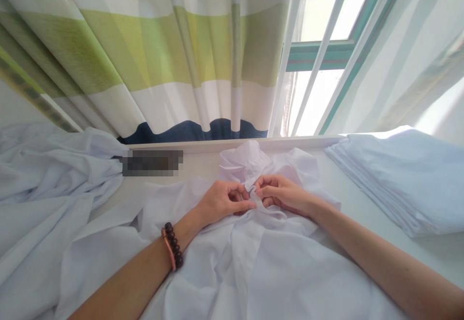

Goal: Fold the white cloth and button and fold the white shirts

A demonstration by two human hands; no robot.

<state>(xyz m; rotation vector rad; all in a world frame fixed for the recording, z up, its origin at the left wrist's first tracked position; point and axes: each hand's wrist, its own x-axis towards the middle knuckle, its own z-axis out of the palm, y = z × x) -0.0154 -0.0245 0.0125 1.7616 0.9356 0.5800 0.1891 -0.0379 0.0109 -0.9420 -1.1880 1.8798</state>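
Note:
A white garment (290, 267) with a long overlapping front strip lies spread over the table, its upper part bunched at the middle. My left hand (226, 198) is closed, pinching the garment's fabric at the gathered spot; a dark beaded bracelet (176, 245) and a copper-coloured band circle that wrist. Just to the right, my right hand (279, 193) pinches the same gathered fabric, thumb and fingers bent together. Both hands nearly meet there. Whether a button sits between the fingertips, I cannot tell. Crumpled cloth fans out beyond my hands toward the table's back edge.
Crumpled white cloth (43, 175) covers the left side, beside a blurred-out dark object (152, 163). Folded white fabric (406, 180) is stacked at the right on the white table (387, 245). Behind hang a green-and-white curtain (203, 54) and white window bars (319, 54).

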